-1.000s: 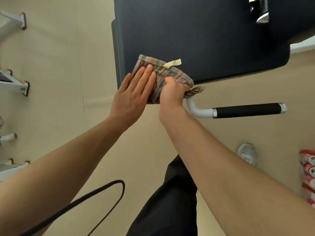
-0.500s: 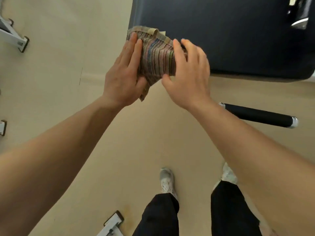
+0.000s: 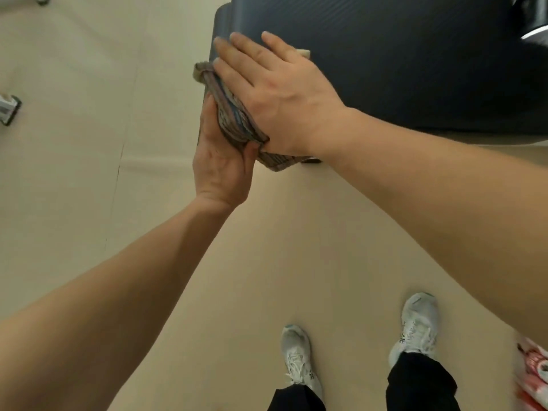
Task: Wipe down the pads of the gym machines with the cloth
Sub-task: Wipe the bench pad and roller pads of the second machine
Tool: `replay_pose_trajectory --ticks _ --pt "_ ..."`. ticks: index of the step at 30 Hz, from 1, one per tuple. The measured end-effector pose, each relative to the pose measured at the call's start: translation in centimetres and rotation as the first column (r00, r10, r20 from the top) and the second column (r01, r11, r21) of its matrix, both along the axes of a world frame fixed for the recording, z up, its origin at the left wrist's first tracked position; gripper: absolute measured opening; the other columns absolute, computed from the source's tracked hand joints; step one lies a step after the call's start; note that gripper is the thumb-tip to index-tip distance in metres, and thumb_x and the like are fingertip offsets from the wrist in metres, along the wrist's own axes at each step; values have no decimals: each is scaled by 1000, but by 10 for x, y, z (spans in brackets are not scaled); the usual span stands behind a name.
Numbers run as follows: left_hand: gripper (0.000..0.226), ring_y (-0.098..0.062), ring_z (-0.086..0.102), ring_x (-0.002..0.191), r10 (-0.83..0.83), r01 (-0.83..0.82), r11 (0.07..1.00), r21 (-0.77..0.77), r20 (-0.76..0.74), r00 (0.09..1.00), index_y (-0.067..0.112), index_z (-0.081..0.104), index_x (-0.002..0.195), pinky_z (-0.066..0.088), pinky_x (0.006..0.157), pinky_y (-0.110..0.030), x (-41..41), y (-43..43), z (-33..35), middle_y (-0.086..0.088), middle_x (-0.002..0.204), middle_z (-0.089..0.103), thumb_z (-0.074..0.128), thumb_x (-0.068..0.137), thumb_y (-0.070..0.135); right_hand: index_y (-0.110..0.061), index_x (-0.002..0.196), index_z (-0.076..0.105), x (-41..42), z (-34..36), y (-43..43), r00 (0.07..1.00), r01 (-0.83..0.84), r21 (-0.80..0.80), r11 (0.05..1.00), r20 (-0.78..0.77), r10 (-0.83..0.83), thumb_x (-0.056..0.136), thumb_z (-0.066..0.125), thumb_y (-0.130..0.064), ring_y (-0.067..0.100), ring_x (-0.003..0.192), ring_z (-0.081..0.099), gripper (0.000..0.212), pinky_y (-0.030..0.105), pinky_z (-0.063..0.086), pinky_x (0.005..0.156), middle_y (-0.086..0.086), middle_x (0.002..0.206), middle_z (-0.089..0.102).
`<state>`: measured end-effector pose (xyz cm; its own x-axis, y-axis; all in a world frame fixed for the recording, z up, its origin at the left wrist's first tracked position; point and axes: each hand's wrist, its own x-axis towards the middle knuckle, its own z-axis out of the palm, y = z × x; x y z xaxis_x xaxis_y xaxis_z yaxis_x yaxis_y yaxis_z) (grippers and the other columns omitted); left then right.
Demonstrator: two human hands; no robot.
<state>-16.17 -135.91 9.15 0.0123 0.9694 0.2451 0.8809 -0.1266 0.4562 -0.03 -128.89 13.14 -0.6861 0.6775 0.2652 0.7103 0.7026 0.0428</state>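
Observation:
A folded, striped brownish cloth (image 3: 234, 114) lies over the near left corner of a dark padded bench (image 3: 400, 60). My right hand (image 3: 275, 93) is flat on top of the cloth, fingers spread and pointing up-left, pressing it onto the pad. My left hand (image 3: 222, 161) comes from below and holds the cloth's lower edge against the pad's side, thumb over the fabric. Most of the cloth is hidden under my right hand; a pale tag (image 3: 304, 52) peeks out past the fingers.
Beige floor lies all around. White machine feet (image 3: 9, 109) stand at the far left edge. A dark metal part (image 3: 533, 22) sits at the pad's top right. My two white shoes (image 3: 296, 357) are below, and a red-and-white package (image 3: 533, 369) lies at the bottom right.
My right hand moved from the cloth's right side onto its top and now lies flat. My left hand dropped below the cloth. The black handle bar is no longer seen.

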Motion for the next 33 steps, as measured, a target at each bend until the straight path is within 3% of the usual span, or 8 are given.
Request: replay_pose_trajectory --ticks 6,12,16,22,26,28,30,33 --pt "82 -40 39 142 -105 121 990 73 -187 977 7 9 149 36 113 -57 -14 7 10 -27 156 34 57 95 47 -9 158 21 15 -5 -5 991 -66 59 996 -115 73 96 55 -43 33 153 21 78 51 17 124 14 166 23" --pt "63 -35 24 152 -320 432 901 20 -641 698 3 31 154 24 123 -51 -14 11 53 -21 162 28 48 106 41 -11 159 20 44 -35 -35 961 167 -21 986 -222 -167 104 41 -46 27 154 19 69 47 20 124 9 167 20" --pt "58 -33 30 150 -451 560 829 -20 -615 647 3 38 152 33 118 -51 -10 28 59 -20 159 35 54 105 33 -7 159 18 50 -29 -32 960 198 -51 979 -193 -204 102 46 -47 27 155 17 75 47 20 124 10 168 17" --pt "51 -29 32 149 -297 343 938 53 -389 872 2 31 153 35 118 -44 -28 16 45 -19 160 32 41 108 22 -5 159 12 21 -6 -16 989 88 -82 993 -110 -97 99 38 -60 30 155 10 85 48 13 126 14 168 9" --pt "58 15 50 123 18 -17 992 -127 3 1000 20 17 161 41 96 -5 -5 -5 44 20 151 43 36 106 18 -11 160 11 -4 -2 -18 994 35 -15 999 -105 -36 106 29 -37 29 156 10 63 47 11 126 10 169 10" --pt "55 21 57 104 196 -140 971 -195 302 933 18 21 160 46 82 -2 16 -15 40 23 132 55 34 106 12 -13 161 12 0 -4 -19 994 0 -5 1000 -107 -1 107 29 -31 30 155 13 59 47 12 126 8 169 12" --pt "54 -3 60 120 336 -215 938 -271 569 751 15 24 158 57 88 -21 37 -22 38 4 140 54 37 106 10 -16 161 14 12 -7 -19 994 -38 8 999 -103 38 105 34 -30 31 154 16 60 48 14 125 8 168 15" --pt "69 -25 56 126 557 -321 828 -460 610 563 27 23 154 52 103 -49 67 -23 47 -6 142 52 52 92 16 -19 161 13 43 -12 -16 993 -107 13 994 -41 107 101 50 -33 32 154 17 72 48 15 125 9 168 15"
